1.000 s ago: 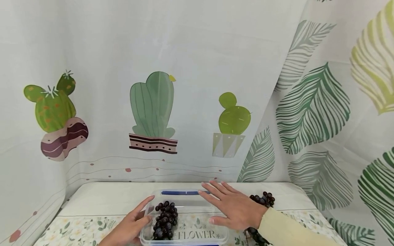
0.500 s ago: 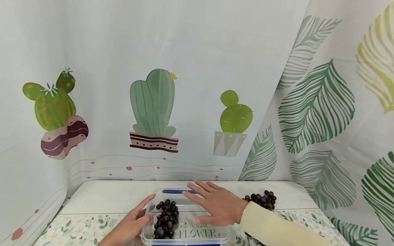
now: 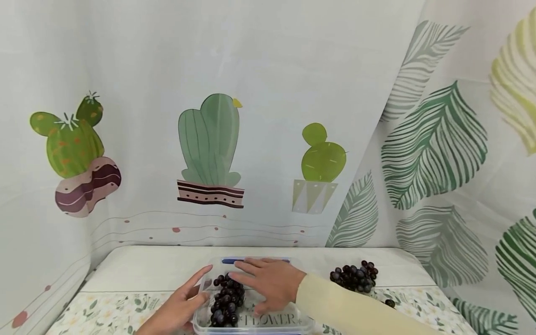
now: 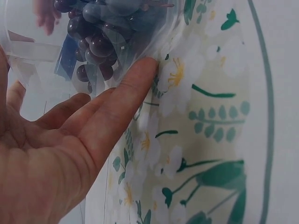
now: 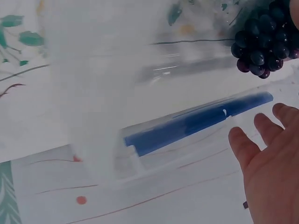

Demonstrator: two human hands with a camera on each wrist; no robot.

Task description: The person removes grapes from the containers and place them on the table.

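Observation:
A clear plastic container (image 3: 251, 331) with blue latch strips and the lettering FLOWER stands at the table's front middle. Inside its left part lies a bunch of dark grapes (image 3: 227, 303). My left hand (image 3: 173, 309) rests against the container's left wall, thumb near the rim; the left wrist view shows its fingers (image 4: 133, 86) nearly straight along the plastic. Over the container's middle, my right hand (image 3: 270, 281) is spread palm down with nothing in it, its fingertips near the grapes. In the right wrist view its fingers (image 5: 243, 147) point toward the blue latch (image 5: 201, 119).
A second bunch of dark grapes (image 3: 353, 277) lies on the table right of the container, behind my right sleeve (image 3: 347, 300). A dark grape (image 3: 390, 303) shows just beyond the sleeve. A floral cloth (image 3: 104, 311) covers the table; a printed curtain (image 3: 268, 223) hangs behind.
My right hand has swept left across the container, from its right side to beside the grapes inside. The bunch on the right has come further into view. My left hand stays in place.

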